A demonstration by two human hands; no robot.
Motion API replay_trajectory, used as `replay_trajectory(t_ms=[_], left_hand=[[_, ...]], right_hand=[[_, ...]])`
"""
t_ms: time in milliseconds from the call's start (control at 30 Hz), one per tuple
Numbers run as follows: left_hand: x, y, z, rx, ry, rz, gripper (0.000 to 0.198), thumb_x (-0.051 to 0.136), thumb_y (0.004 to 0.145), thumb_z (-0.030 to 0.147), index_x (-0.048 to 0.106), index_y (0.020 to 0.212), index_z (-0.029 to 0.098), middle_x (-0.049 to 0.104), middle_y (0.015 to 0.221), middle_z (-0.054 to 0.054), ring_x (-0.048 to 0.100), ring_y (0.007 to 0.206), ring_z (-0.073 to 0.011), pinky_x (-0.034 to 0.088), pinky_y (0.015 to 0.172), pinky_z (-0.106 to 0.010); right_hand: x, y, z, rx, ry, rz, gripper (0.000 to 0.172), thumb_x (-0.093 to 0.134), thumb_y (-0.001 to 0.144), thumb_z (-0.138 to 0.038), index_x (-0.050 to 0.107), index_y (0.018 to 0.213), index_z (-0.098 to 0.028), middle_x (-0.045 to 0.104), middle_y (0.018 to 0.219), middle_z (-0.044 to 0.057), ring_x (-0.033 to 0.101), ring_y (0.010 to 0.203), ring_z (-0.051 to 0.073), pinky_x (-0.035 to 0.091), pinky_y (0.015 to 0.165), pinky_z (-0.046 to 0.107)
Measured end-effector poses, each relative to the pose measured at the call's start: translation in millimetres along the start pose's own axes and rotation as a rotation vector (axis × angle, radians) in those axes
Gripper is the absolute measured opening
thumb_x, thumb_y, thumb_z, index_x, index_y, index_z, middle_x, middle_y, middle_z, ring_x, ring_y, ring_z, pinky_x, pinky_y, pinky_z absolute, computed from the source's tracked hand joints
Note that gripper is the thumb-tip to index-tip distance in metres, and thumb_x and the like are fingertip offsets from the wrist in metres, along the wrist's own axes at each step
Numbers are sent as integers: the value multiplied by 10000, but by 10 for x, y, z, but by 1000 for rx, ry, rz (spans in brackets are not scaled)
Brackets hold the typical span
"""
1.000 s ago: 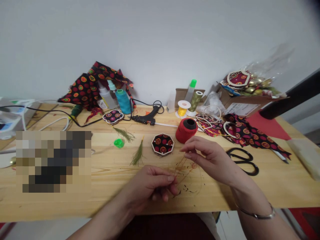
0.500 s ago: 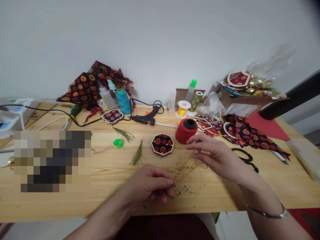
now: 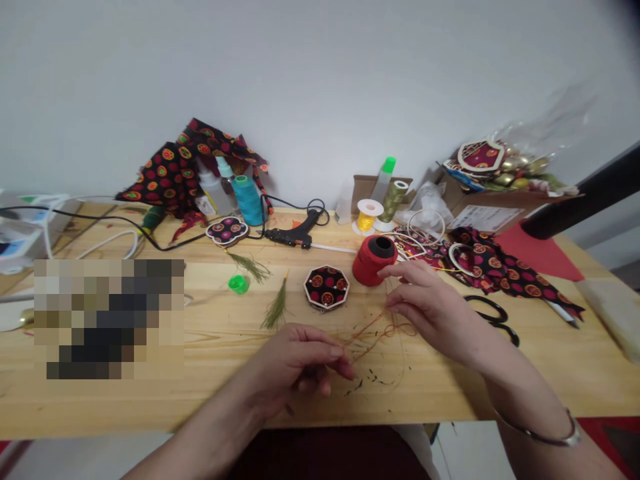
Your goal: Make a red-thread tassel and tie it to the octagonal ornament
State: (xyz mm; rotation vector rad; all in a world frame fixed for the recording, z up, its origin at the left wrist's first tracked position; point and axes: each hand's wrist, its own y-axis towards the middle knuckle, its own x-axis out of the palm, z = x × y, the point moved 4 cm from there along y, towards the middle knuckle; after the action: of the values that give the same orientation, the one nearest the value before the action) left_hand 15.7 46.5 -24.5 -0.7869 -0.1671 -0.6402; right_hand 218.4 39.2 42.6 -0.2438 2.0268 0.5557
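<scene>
A thin orange-red thread (image 3: 367, 329) stretches between my two hands above the table. Its near end is pinched between the thumb and fingers of my left hand (image 3: 313, 357). My right hand (image 3: 425, 303), with a bracelet at its wrist, pinches the other end by its thumb. Loops of the same thread trail below, near dark scraps (image 3: 373, 377) on the wood. Just beyond my hands lies an octagonal pendant (image 3: 327, 288) with patterned cloth in a pale frame. A red thread cone (image 3: 373, 263) stands behind my right fingertips.
Left of the pendant lie a green tassel (image 3: 275, 303) and a green cap (image 3: 239, 285). Behind are a black glue gun (image 3: 293, 235), a blue thread cone (image 3: 249, 201) and a yellow spool (image 3: 367, 217). Black-handled scissors (image 3: 487, 310) lie right, partly under my arm.
My right hand has shifted slightly, and its fingers have closed in on the thread. The thread between my hands is drawn straighter. My left hand has moved a little up.
</scene>
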Motion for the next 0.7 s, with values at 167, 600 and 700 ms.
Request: replay_trajectory(t_ms=[167,600,700], left_hand=[[5,7,8,-20,-45,1,138,745,631,256,740,616,119,767,656,-82,529,373,-49,156,373,-175],[5,5,11,-50,-101,-3,134,738,629,242,717,612,111,756,656,-86,518,373,-45,144,376,-178],[6,9,11,-38,-92,14,165,766,608,260,703,605,107,713,599,-50,495,368,-39,134,376,-183]], right_hand=[[-3,-21,32,20,5,36,199,481,887,-68,628,817,-183,595,1159,121,561,1090,241,478,913,423],[-99,-41,181,159,132,176,181,535,844,-142,686,757,-191,707,974,98,678,856,219,556,726,357],[-130,-39,189,201,170,180,170,562,825,-171,688,715,-203,722,882,71,681,789,205,553,696,336]])
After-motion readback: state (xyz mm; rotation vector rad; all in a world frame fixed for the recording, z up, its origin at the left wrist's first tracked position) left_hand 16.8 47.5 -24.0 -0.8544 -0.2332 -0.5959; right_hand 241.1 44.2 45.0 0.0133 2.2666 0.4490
